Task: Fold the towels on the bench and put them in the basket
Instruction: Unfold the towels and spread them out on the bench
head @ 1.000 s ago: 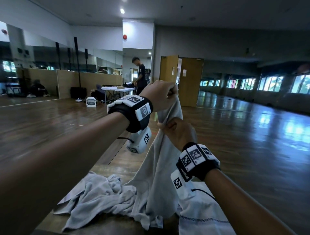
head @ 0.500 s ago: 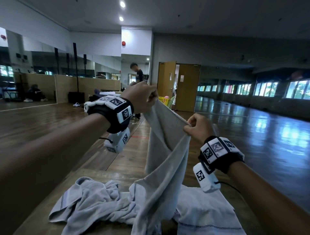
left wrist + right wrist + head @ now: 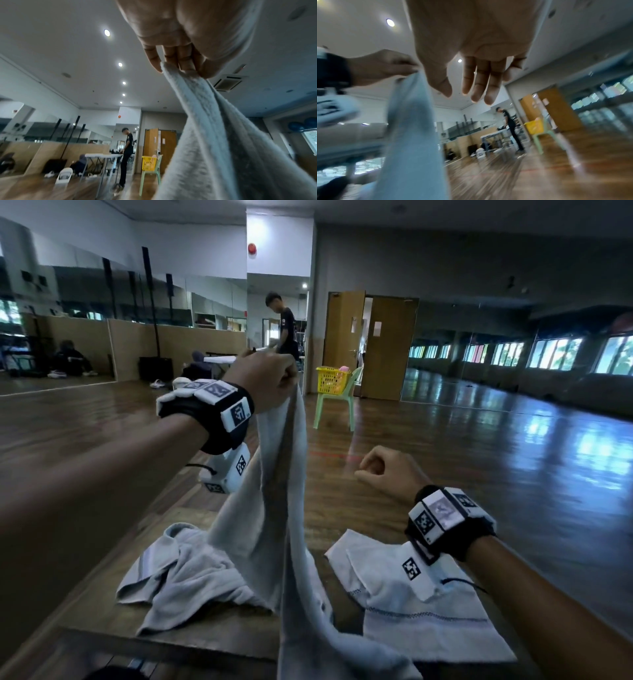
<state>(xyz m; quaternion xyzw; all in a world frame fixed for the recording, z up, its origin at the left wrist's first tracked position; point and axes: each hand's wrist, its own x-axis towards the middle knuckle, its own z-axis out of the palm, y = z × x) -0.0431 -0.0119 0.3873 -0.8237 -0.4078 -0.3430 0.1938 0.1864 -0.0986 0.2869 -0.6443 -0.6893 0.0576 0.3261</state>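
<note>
- Left hand (image 3: 265, 380) was raised above the wooden bench (image 3: 212, 642), fingers (image 3: 184, 62) and thumb pinching the top edge of a pale grey terry towel (image 3: 274, 508).
- That towel hung down from the pinch in long vertical folds; its lower end trailed over the bench's near edge (end itself out of frame).
- Right hand (image 3: 388, 472) hovered to the right of the hanging towel, apart from it and holding nothing. The head view showed its fingers loosely curled; the right wrist view showed them relaxed and nearly straight (image 3: 477, 81).
- A crumpled grey towel (image 3: 181, 573) lay heaped on the bench, left of the hanging one and touching it at the base.
- A white towel with a dark stitched stripe (image 3: 418, 607) lay flat on the bench, right of the hanging one, below the right wrist.
- Yellow plastic basket (image 3: 332, 379) sat on a pale green plastic chair (image 3: 337, 407), well beyond the bench across the wooden floor, beside a wooden double door (image 3: 387, 347).
- A person in dark clothes (image 3: 286, 328) stood at a white folding table (image 3: 102, 156), farther from the bench than the chair (left of the door).
</note>
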